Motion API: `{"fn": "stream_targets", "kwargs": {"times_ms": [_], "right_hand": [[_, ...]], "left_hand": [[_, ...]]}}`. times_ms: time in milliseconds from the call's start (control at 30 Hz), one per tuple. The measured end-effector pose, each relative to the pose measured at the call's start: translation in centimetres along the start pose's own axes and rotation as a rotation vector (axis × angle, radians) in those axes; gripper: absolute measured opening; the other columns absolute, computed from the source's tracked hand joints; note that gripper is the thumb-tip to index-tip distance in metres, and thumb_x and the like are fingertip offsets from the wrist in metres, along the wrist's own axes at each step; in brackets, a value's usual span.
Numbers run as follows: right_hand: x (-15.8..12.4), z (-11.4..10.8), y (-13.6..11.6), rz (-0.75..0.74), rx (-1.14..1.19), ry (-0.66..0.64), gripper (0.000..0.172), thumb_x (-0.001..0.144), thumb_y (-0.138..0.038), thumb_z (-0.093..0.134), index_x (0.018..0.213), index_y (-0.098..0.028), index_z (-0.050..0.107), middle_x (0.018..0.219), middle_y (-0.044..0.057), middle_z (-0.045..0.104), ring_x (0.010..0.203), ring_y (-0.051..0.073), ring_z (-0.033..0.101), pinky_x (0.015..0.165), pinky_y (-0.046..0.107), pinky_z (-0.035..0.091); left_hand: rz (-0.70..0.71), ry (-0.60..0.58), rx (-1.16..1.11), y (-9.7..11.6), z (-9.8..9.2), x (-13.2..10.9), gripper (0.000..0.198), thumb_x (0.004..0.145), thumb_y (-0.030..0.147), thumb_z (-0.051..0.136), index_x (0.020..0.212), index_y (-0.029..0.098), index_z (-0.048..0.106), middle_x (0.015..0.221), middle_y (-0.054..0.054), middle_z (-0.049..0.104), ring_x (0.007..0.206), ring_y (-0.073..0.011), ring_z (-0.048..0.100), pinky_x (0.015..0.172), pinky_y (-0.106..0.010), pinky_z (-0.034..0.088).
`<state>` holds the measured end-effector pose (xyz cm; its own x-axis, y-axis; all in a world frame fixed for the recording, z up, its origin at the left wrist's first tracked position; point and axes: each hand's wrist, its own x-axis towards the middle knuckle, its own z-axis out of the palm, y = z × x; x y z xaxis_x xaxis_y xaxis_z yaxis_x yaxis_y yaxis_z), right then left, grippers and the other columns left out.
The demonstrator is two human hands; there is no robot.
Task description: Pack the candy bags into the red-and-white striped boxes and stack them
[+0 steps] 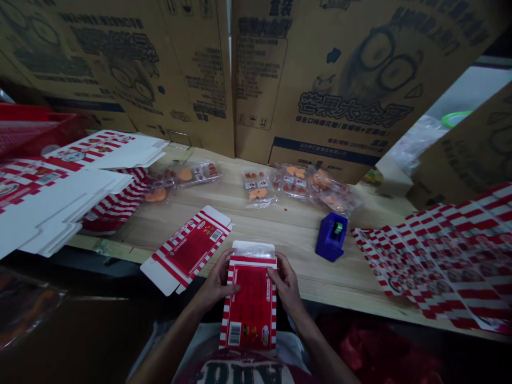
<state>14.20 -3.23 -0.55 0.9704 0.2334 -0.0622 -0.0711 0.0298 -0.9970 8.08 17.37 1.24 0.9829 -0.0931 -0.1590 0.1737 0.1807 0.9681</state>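
Observation:
My left hand (218, 280) and my right hand (286, 284) grip the sides of a red-and-white striped carton (250, 312), held upright just off the table's front edge. A clear plastic packet (254, 249) sticks out of the carton's open top, and its lower part is hidden inside. Close to my left hand, a flat unfolded carton (187, 250) lies on the wooden table (276, 226). Several clear packets of orange snacks (258, 188) lie farther off, beyond the hands.
A blue tape dispenser (331, 237) stands right of my hands. Stacks of flat striped cartons (60, 184) lie at the left, with printed sheets (440, 256) at the right. Large cardboard boxes (340, 80) wall off the table's far side. A red crate (28, 130) sits far left.

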Motion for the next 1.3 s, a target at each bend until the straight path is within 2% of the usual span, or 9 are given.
{"fn": "stream_targets", "kwargs": {"times_ms": [167, 333, 433, 533, 700, 933, 1067, 1167, 1300], "right_hand": [[0.5, -0.4, -0.7, -0.08, -0.186, -0.066, 0.017, 0.087, -0.039, 0.056, 0.09, -0.022, 0.058, 0.08, -0.001, 0.059, 0.072, 0.016, 0.055, 0.066, 0.025, 0.045], [1.1, -0.2, -0.4, -0.14, -0.165, -0.016, 0.016, 0.085, -0.037, 0.059, 0.083, -0.021, 0.061, 0.089, 0.002, 0.06, 0.081, 0.017, 0.056, 0.073, 0.027, 0.045], [1.3, 0.2, -0.1, -0.093, -0.076, 0.033, 0.026, 0.084, -0.039, 0.061, 0.104, -0.023, 0.063, 0.097, 0.004, 0.063, 0.083, 0.018, 0.058, 0.074, 0.029, 0.047], [1.4, 0.5, -0.1, -0.137, -0.071, -0.008, 0.03, 0.084, -0.037, 0.061, 0.11, -0.023, 0.066, 0.111, 0.006, 0.061, 0.103, 0.021, 0.057, 0.089, 0.032, 0.044], [1.7, 0.4, -0.4, -0.202, -0.136, -0.105, 0.012, 0.083, -0.032, 0.064, 0.081, -0.02, 0.066, 0.088, 0.002, 0.057, 0.088, 0.018, 0.055, 0.081, 0.029, 0.042], [2.3, 0.6, -0.7, -0.193, -0.149, -0.109, 0.029, 0.084, -0.031, 0.06, 0.06, -0.018, 0.052, 0.079, 0.001, 0.052, 0.076, 0.015, 0.051, 0.069, 0.027, 0.039], [2.2, 1.4, -0.7, -0.061, 0.022, 0.006, 0.014, 0.079, -0.031, 0.066, 0.087, -0.022, 0.058, 0.074, -0.003, 0.055, 0.065, 0.013, 0.05, 0.061, 0.025, 0.04], [2.4, 1.8, -0.7, -0.002, 0.113, 0.074, 0.045, 0.073, -0.027, 0.072, 0.113, -0.028, 0.052, 0.072, -0.006, 0.055, 0.061, 0.012, 0.05, 0.057, 0.023, 0.041], [2.8, 1.2, -0.9, 0.07, 0.083, -0.058, 0.018, 0.073, -0.03, 0.072, 0.088, -0.021, 0.067, 0.076, -0.001, 0.061, 0.071, 0.015, 0.058, 0.064, 0.026, 0.045]], "left_hand": [[-0.059, -0.013, -0.006, 0.0, 0.0, 0.4, 0.064, 0.068, 0.043, 0.077, 0.116, 0.024, 0.04, 0.104, -0.002, 0.061, 0.09, -0.0214, 0.063, 0.079, -0.036, 0.055], [0.054, 0.122, 0.035, -0.1, 0.0, 1.4, 0.031, 0.079, 0.041, 0.068, 0.092, 0.02, 0.049, 0.089, 0.0, 0.059, 0.083, -0.0177, 0.06, 0.074, -0.03, 0.052], [0.129, 0.232, -0.054, -0.3, 0.2, 1.8, 0.03, 0.078, 0.037, 0.069, 0.098, 0.02, 0.054, 0.098, -0.003, 0.062, 0.09, -0.0201, 0.061, 0.078, -0.031, 0.051], [0.141, 0.272, -0.031, -0.2, 0.2, 1.8, 0.037, 0.078, 0.034, 0.069, 0.111, 0.021, 0.059, 0.116, -0.007, 0.06, 0.104, -0.0231, 0.058, 0.088, -0.034, 0.048], [0.182, 0.179, 0.173, 0.6, -0.5, 2.0, 0.021, 0.08, 0.036, 0.067, 0.088, 0.017, 0.068, 0.094, -0.006, 0.064, 0.09, -0.0211, 0.059, 0.081, -0.031, 0.047], [0.165, 0.238, 0.305, 1.2, -0.7, 2.9, 0.034, 0.082, 0.038, 0.063, 0.056, 0.016, 0.054, 0.073, -0.001, 0.054, 0.071, -0.0149, 0.051, 0.066, -0.025, 0.041], [0.186, 0.309, 0.274, 0.9, -0.5, 2.9, 0.034, 0.082, 0.034, 0.061, 0.055, 0.016, 0.051, 0.071, 0.0, 0.052, 0.069, -0.0141, 0.049, 0.067, -0.026, 0.04], [0.175, 0.376, 0.276, 0.4, -0.5, 2.9, 0.026, 0.08, 0.033, 0.063, 0.062, 0.017, 0.054, 0.067, 0.002, 0.051, 0.064, -0.0131, 0.049, 0.062, -0.025, 0.039], [0.188, 0.398, 0.236, 0.1, -0.8, 2.9, 0.022, 0.078, 0.029, 0.064, 0.094, 0.019, 0.054, 0.072, 0.004, 0.052, 0.062, -0.0122, 0.05, 0.058, -0.023, 0.04]]}}
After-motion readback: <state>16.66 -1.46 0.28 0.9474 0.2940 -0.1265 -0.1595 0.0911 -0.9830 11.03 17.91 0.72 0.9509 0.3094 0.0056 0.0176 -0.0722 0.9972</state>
